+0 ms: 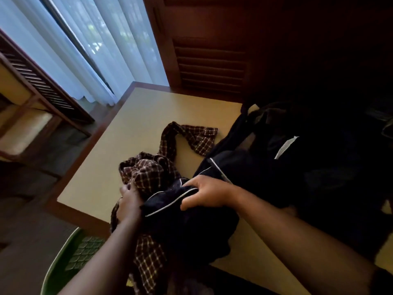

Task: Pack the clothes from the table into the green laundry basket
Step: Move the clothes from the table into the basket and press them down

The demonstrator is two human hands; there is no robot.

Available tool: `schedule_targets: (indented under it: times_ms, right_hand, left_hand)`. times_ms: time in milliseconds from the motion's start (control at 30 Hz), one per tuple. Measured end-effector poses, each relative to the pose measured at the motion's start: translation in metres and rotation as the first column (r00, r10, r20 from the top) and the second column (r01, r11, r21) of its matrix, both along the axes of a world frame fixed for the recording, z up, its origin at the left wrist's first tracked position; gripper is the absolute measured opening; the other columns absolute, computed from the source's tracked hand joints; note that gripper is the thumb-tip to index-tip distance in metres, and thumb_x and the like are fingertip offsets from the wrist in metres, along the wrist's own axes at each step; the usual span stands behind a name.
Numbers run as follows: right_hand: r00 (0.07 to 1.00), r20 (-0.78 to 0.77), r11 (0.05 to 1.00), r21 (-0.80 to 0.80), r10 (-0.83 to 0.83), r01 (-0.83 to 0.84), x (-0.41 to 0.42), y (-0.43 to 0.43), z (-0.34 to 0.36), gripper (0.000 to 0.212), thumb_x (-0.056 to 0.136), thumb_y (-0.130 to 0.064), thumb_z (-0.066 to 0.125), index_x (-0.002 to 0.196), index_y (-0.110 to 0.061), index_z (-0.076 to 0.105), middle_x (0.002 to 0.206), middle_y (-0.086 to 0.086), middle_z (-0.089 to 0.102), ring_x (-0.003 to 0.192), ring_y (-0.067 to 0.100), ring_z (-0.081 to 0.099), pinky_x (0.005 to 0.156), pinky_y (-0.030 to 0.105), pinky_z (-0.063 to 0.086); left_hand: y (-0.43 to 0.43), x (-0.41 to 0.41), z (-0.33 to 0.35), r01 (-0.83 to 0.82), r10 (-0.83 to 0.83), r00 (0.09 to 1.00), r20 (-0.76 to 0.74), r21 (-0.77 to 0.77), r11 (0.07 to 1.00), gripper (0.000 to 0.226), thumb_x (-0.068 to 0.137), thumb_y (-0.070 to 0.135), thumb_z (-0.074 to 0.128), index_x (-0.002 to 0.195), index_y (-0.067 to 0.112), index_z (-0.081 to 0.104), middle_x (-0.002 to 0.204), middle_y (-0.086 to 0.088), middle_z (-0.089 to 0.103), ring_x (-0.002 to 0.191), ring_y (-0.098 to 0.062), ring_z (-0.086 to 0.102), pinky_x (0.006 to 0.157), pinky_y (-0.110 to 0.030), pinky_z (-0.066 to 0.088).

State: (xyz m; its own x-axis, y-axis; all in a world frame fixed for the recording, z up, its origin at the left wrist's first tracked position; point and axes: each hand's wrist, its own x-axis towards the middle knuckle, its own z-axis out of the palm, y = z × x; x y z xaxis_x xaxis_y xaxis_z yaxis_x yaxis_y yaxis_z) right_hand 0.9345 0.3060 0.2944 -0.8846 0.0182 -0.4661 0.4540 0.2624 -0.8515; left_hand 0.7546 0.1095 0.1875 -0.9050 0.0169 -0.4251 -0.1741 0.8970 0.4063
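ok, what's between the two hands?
Head view: bunched cloth fills the gap between left hand and right hand: plaid shirt by the left, dark white-piped garment by the right.

Clothes (251,179) heaped on the table (148,107) toward its right, laundry basket (63,250) below its near-left edge, curtains (74,50) behind left.

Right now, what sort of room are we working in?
Likely a bedroom or hotel room: sheer curtains, louvred wooden doors, and clothes heaped on a table by a green basket.
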Motion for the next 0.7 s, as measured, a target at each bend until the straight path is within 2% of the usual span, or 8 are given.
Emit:
schedule_targets:
  times_ms: [67, 133, 200, 267, 367, 533, 633, 700]
  right_hand:
    - [0.997, -0.079, 0.945, 0.326, 0.0, 0.026, -0.007, -0.003, -0.013, 0.046, 0.076, -0.044, 0.082, 0.116, -0.025, 0.067, 0.114, -0.003, 0.069, 0.103, 0.011, 0.064, 0.085, 0.027, 0.052]
    - [0.999, 0.008, 0.739, 0.672, 0.05, -0.042, -0.011, 0.008, -0.039, 0.093, 0.065, -0.064, 0.08, 0.144, -0.035, 0.041, 0.151, 0.001, 0.04, 0.141, 0.028, 0.038, 0.113, 0.048, 0.035]
    - [0.969, 0.243, 0.661, 0.72, 0.046, -0.212, -0.008, 0.021, -0.068, 0.128, 0.061, -0.076, 0.076, 0.157, -0.041, 0.0, 0.167, 0.001, -0.018, 0.152, 0.041, -0.017, 0.117, 0.069, -0.001]
    - [0.918, 0.394, 0.696, 0.645, 0.05, -0.315, -0.004, 0.026, -0.089, 0.123, 0.065, -0.076, 0.073, 0.157, -0.044, -0.003, 0.162, 0.004, -0.036, 0.145, 0.045, -0.033, 0.112, 0.073, -0.009]
    - [0.933, 0.355, 0.725, 0.626, 0.062, -0.286, -0.002, 0.016, -0.101, 0.1, 0.069, -0.071, 0.072, 0.151, -0.047, 0.02, 0.166, 0.006, -0.023, 0.147, 0.047, -0.029, 0.109, 0.075, -0.012]
    - [0.978, 0.207, 0.739, 0.658, 0.008, -0.145, 0.003, -0.024, -0.115, 0.098, 0.068, -0.066, 0.071, 0.15, -0.033, 0.03, 0.167, -0.005, 0.006, 0.153, 0.037, -0.015, 0.112, 0.071, -0.013]
    - [0.995, 0.099, 0.766, 0.641, -0.015, -0.052, 0.002, -0.057, -0.117, 0.082, 0.073, -0.057, 0.072, 0.143, -0.029, 0.041, 0.156, -0.008, 0.033, 0.154, 0.029, 0.009, 0.117, 0.068, -0.008]
    - [0.999, -0.002, 0.776, 0.629, -0.044, 0.036, -0.001, -0.081, -0.115, 0.059, 0.077, -0.055, 0.07, 0.127, -0.031, 0.052, 0.133, -0.008, 0.055, 0.141, 0.024, 0.038, 0.121, 0.065, 0.004]
  left_hand:
    - [-0.009, -0.004, 0.0, 0.048, -0.049, 0.998, -0.03, -0.031, 0.998, 0.065, 0.103, 0.067, 0.019, 0.146, 0.021, 0.037, 0.142, -0.024, 0.054, 0.121, -0.043, 0.056, 0.092, -0.048, 0.04]
    - [-0.019, -0.004, 0.0, 0.144, -0.149, 0.987, -0.052, -0.092, 0.985, 0.054, 0.102, 0.066, 0.028, 0.139, 0.028, 0.04, 0.14, -0.017, 0.054, 0.1, -0.035, 0.058, 0.089, -0.048, 0.047]
    - [-0.028, 0.001, 0.003, 0.234, -0.245, 0.967, -0.071, -0.134, 0.963, 0.045, 0.099, 0.058, 0.048, 0.136, 0.033, 0.04, 0.141, -0.011, 0.05, 0.094, -0.033, 0.056, 0.086, -0.05, 0.052]
    - [-0.035, 0.01, 0.009, 0.341, -0.355, 0.931, -0.082, -0.145, 0.929, 0.055, 0.091, 0.05, 0.064, 0.136, 0.033, 0.036, 0.144, -0.01, 0.042, 0.106, -0.039, 0.058, 0.085, -0.052, 0.055]
    - [-0.04, 0.013, 0.013, 0.357, -0.365, 0.929, -0.052, -0.125, 0.926, 0.067, 0.084, 0.053, 0.071, 0.137, 0.038, 0.034, 0.15, -0.006, 0.036, 0.115, -0.042, 0.056, 0.088, -0.059, 0.056]
    - [-0.054, 0.016, 0.013, 0.364, -0.366, 0.928, -0.067, -0.037, 0.931, 0.069, 0.083, 0.053, 0.07, 0.141, 0.045, 0.033, 0.144, -0.005, 0.041, 0.106, -0.037, 0.061, 0.085, -0.056, 0.058]
    - [-0.071, 0.022, 0.021, 0.374, -0.371, 0.926, -0.068, 0.038, 0.927, 0.069, 0.085, 0.052, 0.068, 0.143, 0.053, 0.031, 0.141, -0.004, 0.044, 0.103, -0.034, 0.064, 0.084, -0.051, 0.059]
    - [-0.091, 0.027, 0.028, 0.374, -0.369, 0.926, -0.081, 0.072, 0.924, 0.07, 0.087, 0.049, 0.068, 0.145, 0.054, 0.029, 0.142, -0.005, 0.044, 0.107, -0.034, 0.064, 0.085, -0.047, 0.059]
